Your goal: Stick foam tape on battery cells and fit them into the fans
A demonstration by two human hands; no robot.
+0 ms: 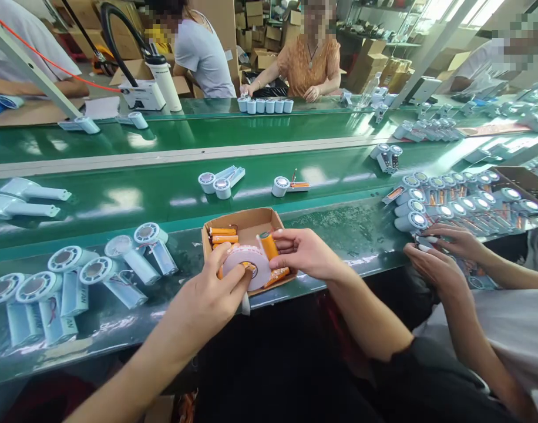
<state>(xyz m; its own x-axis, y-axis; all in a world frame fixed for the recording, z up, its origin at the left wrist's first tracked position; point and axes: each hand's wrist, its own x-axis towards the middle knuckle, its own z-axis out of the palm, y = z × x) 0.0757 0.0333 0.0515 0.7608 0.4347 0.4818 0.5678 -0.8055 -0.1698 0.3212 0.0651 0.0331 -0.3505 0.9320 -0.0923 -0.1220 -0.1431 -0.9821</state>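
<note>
My left hand (pixel 220 279) is closed on a roll of white tape (pixel 261 267), with fingers at its rim and in its core. Between the thumb and fingers of my right hand (pixel 306 252) is an orange battery (pixel 269 245), held against the right edge of the roll. Both hands are over a small cardboard box (pixel 245 217) on the bench edge. Inside it lie more orange batteries (pixel 222 231), partly hidden by the roll and my left hand.
Light-blue fan housings (pixel 114 279) stand at the left, and more (pixel 445 200) at the right by a co-worker's hands (pixel 445 249). A green conveyor belt (pixel 163 176) carries a few parts. Several people sit across it.
</note>
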